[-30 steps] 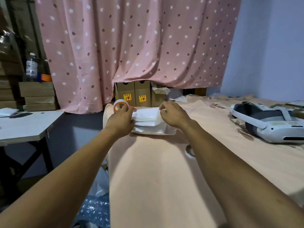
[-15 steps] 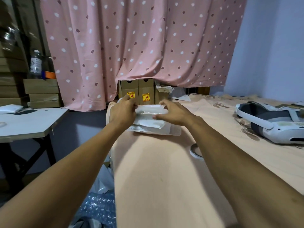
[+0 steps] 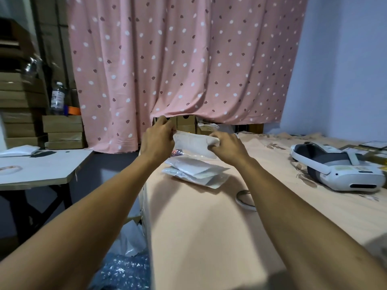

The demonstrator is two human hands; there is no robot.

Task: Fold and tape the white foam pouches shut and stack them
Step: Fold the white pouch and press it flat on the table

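Both my hands hold one folded white foam pouch in the air above the far end of the peach-covered table. My left hand grips its left end and my right hand pinches its right end. Below it a small stack of white foam pouches lies on the table. The tape roll is not visible; my left hand may hide it.
A white headset lies on the table at right. A white ring-shaped object shows partly under my right forearm. Cardboard boxes stand under the pink dotted curtain. A side table stands at left, bubble wrap on the floor.
The pouch has come up off the stack, carried by both hands. The tape roll seen in my left hand a second ago is out of sight now.
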